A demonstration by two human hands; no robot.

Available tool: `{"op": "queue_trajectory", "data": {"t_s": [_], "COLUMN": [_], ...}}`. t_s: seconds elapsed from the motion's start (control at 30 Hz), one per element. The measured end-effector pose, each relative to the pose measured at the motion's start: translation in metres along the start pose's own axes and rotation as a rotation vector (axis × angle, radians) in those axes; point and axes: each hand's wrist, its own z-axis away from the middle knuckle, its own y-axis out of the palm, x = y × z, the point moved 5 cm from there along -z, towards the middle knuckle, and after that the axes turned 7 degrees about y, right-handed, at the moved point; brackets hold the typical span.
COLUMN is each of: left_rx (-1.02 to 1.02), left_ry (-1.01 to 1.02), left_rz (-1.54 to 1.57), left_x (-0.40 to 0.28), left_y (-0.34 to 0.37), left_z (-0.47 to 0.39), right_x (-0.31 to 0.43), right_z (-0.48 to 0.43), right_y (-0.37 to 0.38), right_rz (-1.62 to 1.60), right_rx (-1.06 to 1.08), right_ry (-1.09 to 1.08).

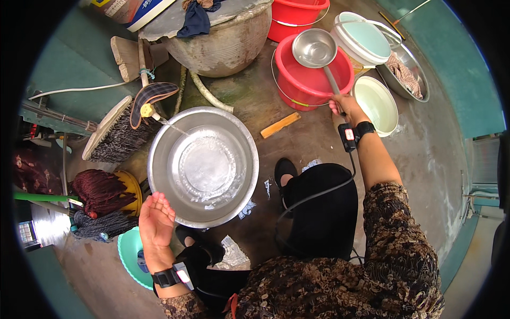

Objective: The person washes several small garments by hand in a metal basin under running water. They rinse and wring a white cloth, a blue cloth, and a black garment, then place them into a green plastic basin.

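My right hand (347, 107) grips the handle of a metal ladle (314, 48), whose round bowl is over the far rim of a red plastic bucket (314, 85). Palm up and fingers extended, my left hand (158, 219) holds nothing and is beside the near left rim of a wide metal basin (248, 159). Water runs in a thin stream from a tap with a yellow knob (147, 110) into the basin, where shallow water ripples. Whether the ladle touches the bucket's rim I cannot tell.
A big earthenware vat (219, 52) stands at the back, with another red bucket (297, 18) beside it. A wooden piece (281, 125) lies on the wet floor. Mop heads (101, 191) and a green plastic basin (133, 255) are at left; a white tub (376, 104) is at right.
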Motion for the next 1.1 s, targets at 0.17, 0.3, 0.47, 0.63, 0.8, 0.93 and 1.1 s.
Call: {"op": "queue_trajectory", "data": {"t_s": [0.17, 0.3, 0.47, 0.63, 0.8, 0.93, 1.1], "left_rx": [-0.013, 0.031, 0.083, 0.081, 0.067, 0.089, 0.1], "left_ry": [0.002, -0.006, 0.009, 0.035, 0.056, 0.06, 0.089], "left_rz": [-0.009, -0.011, 0.008, 0.023, 0.018, 0.002, 0.012], "left_x": [0.002, 0.002, -0.002, -0.005, -0.007, -0.005, -0.007], "left_y": [0.013, 0.018, 0.011, 0.003, -0.003, -0.004, -0.012], "left_z": [0.0, 0.002, 0.003, 0.007, 0.013, 0.017, 0.023], "right_x": [0.012, 0.011, -0.005, 0.0, 0.004, 0.023, 0.037], "right_z": [0.008, 0.003, 0.004, 0.043, 0.1, 0.166, 0.234], "right_y": [-0.03, -0.027, -0.008, 0.004, -0.015, -0.018, 0.011], "right_rz": [0.991, 1.126, 0.056, -0.523, -0.474, -0.39, -0.406], "right_rx": [-0.581, -0.63, 0.032, 0.428, 0.472, 0.553, 0.698], "right_ry": [-0.427, -0.421, 0.192, 0.41, 0.352, 0.292, 0.414]}}
